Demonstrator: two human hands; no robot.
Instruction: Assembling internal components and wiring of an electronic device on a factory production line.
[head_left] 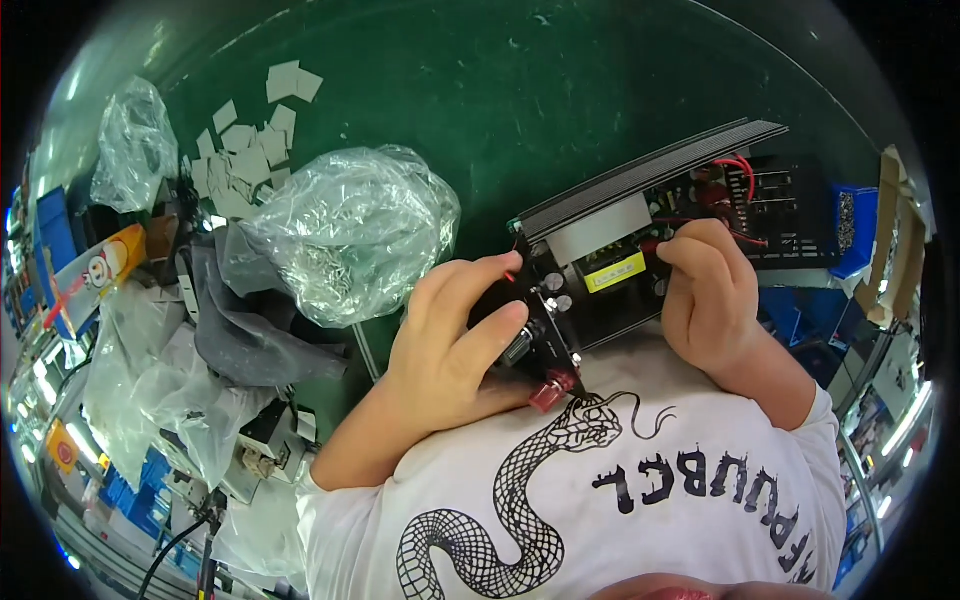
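Observation:
Close against my chest is an opened electronic power unit [600, 318], tilted up to the right. Its ribbed black heat sink [650, 175] runs along the far side, and a yellow-labelled transformer [615, 272] sits in the middle of the board. My left hand [440, 350] grips the left end panel, thumb and fingers around it, beside a red terminal knob [551, 391]. Over the right part of the board, my right hand [708, 295] is closed with curled fingers near red wires [748, 180]. What its fingertips pinch is hidden. A slotted black panel [800, 215] lies beyond it.
On the green table [430, 80] left of the unit sits a clear plastic bag [350, 235] of small metal parts. Behind it lie scattered pale square pads [245, 155]. A blue bin [855, 225] of small parts and a cardboard box [893, 235] stand at right.

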